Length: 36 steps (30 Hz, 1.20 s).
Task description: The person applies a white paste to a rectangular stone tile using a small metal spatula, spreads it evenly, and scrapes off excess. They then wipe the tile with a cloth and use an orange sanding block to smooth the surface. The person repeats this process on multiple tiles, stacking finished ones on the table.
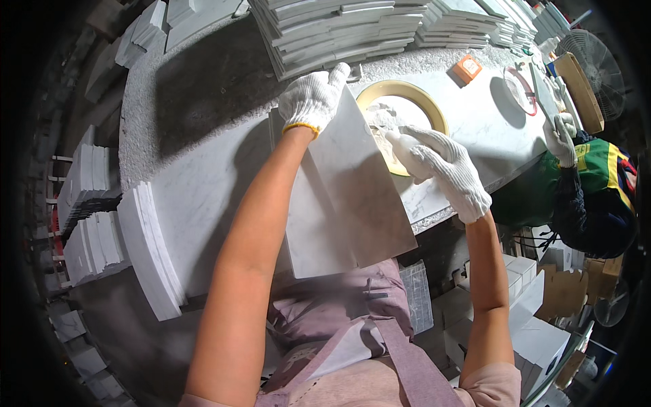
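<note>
Head view: left hand (313,99) on marble tile (352,197) edge, overhanging table (203,183).

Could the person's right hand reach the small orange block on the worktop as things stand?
Probably yes. The right hand is at the gold-rimmed dish, and bare marble worktop lies between it and the orange block, though it already holds a small white object.

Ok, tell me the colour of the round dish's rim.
The round dish has a gold rim, clearest in the head view.

We see bright overhead light on the pale worktop (203,183). Our arms cast soft shadows. Edges bend, darkening toward the rim.
</note>
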Tool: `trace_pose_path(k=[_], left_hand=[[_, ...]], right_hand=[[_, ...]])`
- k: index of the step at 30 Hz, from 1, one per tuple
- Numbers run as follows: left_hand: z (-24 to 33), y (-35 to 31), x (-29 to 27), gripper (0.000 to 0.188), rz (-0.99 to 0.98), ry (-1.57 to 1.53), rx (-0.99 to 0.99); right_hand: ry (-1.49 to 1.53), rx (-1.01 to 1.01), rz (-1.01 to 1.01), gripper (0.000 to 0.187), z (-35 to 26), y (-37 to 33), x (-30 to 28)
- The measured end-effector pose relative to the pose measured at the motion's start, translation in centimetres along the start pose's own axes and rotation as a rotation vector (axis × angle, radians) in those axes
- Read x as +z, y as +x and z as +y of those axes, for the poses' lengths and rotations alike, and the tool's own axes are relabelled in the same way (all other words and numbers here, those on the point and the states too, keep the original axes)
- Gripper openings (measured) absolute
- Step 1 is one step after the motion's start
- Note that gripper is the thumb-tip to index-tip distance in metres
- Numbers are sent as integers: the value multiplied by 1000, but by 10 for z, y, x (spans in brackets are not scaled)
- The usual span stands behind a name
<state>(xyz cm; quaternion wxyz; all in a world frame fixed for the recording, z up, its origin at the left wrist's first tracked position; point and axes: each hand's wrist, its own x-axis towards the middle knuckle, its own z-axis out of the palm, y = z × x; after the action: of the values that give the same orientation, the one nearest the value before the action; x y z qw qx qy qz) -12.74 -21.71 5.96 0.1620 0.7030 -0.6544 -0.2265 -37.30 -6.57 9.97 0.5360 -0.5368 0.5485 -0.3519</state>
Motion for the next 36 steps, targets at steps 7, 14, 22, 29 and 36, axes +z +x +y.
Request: trace_pose_path(k=[7, 14, 22, 29, 36], left_hand=[[0, 1, 0, 74, -10, 0, -2], [1, 1, 0, 75, -1, 16, 2], [1, 1, 1, 74, 12, 21, -8], [2, 0, -2, 73, -7, 20, -18], [2, 1, -2, 73, -9, 18, -12]], right_hand=[[-38, 58, -14, 51, -7, 13, 1], [-67, 84, -34, 51, -9, 19, 2], [-72, 74, -2, 49, -5, 22, 4], [-85, 73, 4, 47, -6, 25, 3], [-90, 111, 3, 47, -10, 25, 4]])
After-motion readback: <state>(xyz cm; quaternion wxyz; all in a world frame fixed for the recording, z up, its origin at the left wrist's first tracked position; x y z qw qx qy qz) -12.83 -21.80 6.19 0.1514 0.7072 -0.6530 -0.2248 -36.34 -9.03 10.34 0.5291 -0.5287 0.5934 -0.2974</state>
